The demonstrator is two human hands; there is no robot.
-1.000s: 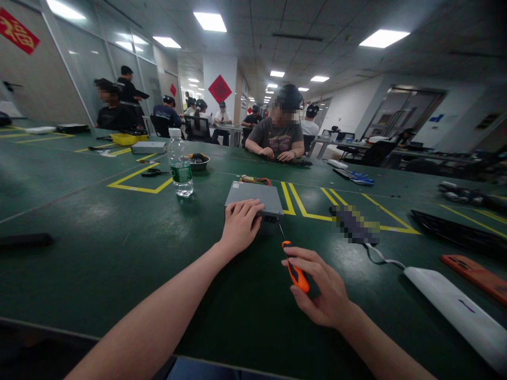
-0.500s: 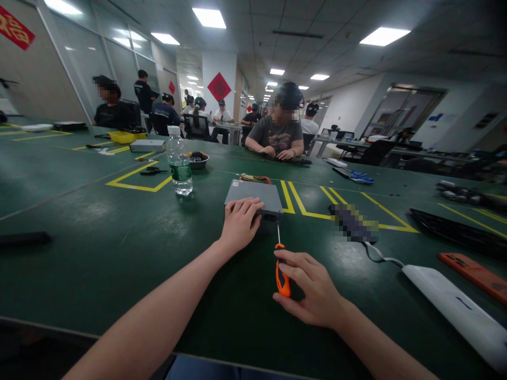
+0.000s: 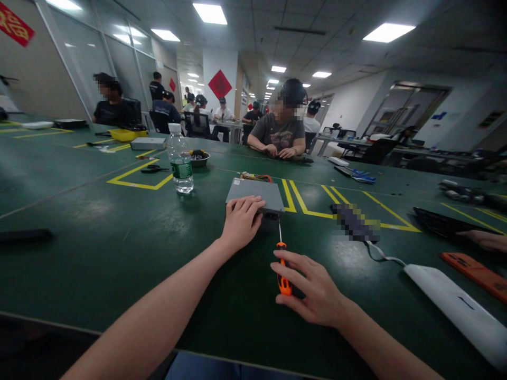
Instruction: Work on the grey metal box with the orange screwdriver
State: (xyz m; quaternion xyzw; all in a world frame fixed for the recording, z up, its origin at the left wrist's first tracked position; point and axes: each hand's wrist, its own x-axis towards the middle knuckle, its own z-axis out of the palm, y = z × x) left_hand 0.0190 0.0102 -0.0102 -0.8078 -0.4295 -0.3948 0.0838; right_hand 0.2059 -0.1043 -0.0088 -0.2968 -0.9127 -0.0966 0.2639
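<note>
My left hand (image 3: 242,221) lies over the near left part of a grey metal computer power supply (image 3: 259,192), fingers across its top and thumb at its front side, holding it on the table. A bundle of coloured cables (image 3: 256,177) comes out of its far side. In my right hand (image 3: 311,285) is a screwdriver (image 3: 284,279) with an orange and black handle, held between the fingers and thumb. Its thin shaft points away from me, and the tip meets the near right corner of the power supply. Any screw there is too small to make out.
A water bottle (image 3: 181,163) stands left of the power supply, with a metal bowl (image 3: 199,158) behind it. At right lie a white power strip (image 3: 447,306), an orange phone (image 3: 475,272) and a black panel (image 3: 439,222) with another person's hand (image 3: 485,239) on it. A co-worker (image 3: 279,132) sits opposite.
The screwdriver handle has turned a little, and my right fingers have shifted slightly on it. Another person's hand has come in at the right edge. My left hand stays put.
</note>
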